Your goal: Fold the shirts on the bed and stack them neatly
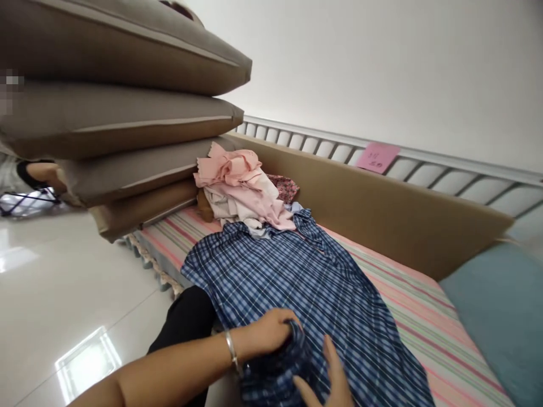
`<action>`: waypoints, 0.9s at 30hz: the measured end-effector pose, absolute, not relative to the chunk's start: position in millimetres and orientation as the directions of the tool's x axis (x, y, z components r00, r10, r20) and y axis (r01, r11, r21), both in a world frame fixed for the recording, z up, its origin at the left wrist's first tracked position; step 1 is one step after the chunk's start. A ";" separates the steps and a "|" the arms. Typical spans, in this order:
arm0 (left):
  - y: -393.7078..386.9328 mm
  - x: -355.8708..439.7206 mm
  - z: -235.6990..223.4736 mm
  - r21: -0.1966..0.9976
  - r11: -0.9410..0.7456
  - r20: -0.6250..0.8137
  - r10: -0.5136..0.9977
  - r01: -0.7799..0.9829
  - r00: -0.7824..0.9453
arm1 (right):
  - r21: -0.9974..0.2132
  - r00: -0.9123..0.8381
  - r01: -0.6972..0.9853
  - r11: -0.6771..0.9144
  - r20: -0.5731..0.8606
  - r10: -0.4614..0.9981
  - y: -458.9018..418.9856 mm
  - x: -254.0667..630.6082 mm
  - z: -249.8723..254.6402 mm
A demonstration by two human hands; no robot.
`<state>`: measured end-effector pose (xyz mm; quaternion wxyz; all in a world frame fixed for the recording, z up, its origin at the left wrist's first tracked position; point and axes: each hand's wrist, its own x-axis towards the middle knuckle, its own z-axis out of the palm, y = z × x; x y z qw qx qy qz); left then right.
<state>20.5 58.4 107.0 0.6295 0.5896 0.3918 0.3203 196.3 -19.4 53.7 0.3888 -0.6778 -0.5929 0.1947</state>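
Observation:
A blue plaid shirt (305,282) lies spread out on a striped bed sheet (424,316). My left hand (269,330), with a silver bracelet at the wrist, is closed on a bunched fold of the shirt near its lower end. My right hand (333,376) lies just to the right of it, fingers stretched out flat on the same fabric. Only part of that hand shows at the bottom edge.
A pile of pink and white clothes (241,189) sits beyond the shirt. Several tan cushions (127,124) are stacked at the left. A tan padded board (382,203) runs along the back, a blue pillow (500,305) lies right, and glossy floor (63,294) lies left.

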 end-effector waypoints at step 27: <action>101.9 -208.2 80.9 0.566 -0.338 -0.005 0.911 0.752 0.413 | -0.911 0.507 -0.057 -0.409 -0.379 0.774 -14.4 200.3 122.7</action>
